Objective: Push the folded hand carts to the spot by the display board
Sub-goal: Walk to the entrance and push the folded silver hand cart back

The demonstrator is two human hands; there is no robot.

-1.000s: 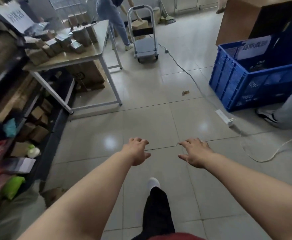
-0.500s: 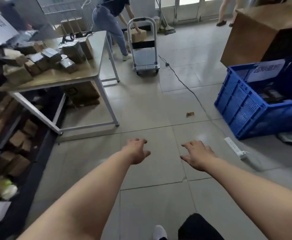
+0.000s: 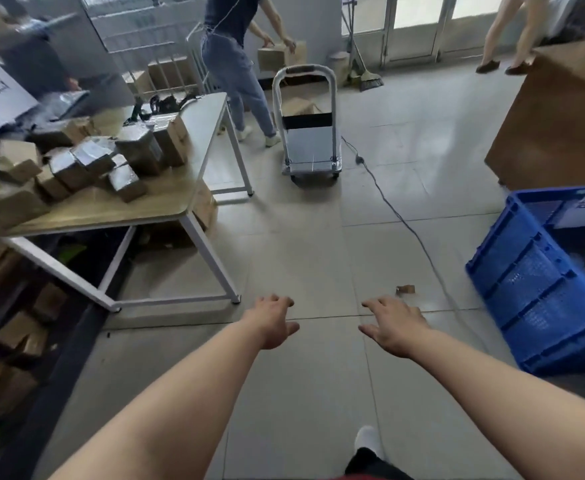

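A grey platform hand cart (image 3: 310, 152) with an upright loop handle stands on the tiled floor far ahead, past the table's end. My left hand (image 3: 272, 323) and my right hand (image 3: 393, 325) are stretched out in front of me at waist height, palms down, fingers spread, holding nothing. Both hands are well short of the cart. No display board is clearly visible.
A wooden table (image 3: 166, 202) piled with parcels stands at left, shelves beyond it. A blue crate (image 3: 533, 292) sits at right, a large cardboard box (image 3: 558, 123) behind it. A cable (image 3: 398, 213) runs across the floor. A person (image 3: 235, 64) bends over boxes beside the cart.
I have walked forward: the cart, table and blue crate are nearer and larger, and the doors at the back have come into view. My hands stay open and outstretched.
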